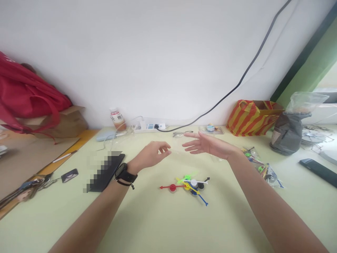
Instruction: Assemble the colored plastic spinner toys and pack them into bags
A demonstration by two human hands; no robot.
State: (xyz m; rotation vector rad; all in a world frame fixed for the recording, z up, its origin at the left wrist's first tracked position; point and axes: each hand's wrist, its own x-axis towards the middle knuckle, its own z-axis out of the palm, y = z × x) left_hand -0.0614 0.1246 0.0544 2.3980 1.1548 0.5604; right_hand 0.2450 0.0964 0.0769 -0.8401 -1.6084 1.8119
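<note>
My left hand [152,154], with a black watch [121,171] on its wrist, hovers above the table's middle. Its fingers are loosely bent, thumb and fingertips a little apart, and I see nothing held. Facing it, my right hand [204,143] is stretched flat with the fingers spread, holding nothing. Nearer to me lies a small pile of plastic arrow spinners: a red one [172,187] points left, and a white one [194,182], a yellow one [187,186], a green one, a blue one and a black one overlap. Faint clear plastic shows near my right wrist.
Clear packets of coloured spinners [263,170] lie beside my right forearm. Behind are a power strip [149,127], glasses [179,134], a bottle [117,119] and a striped bag [252,117]. Keys, a photo card [70,175] and a dark flat object [109,172] are left; a black phone-like object [319,171] is right.
</note>
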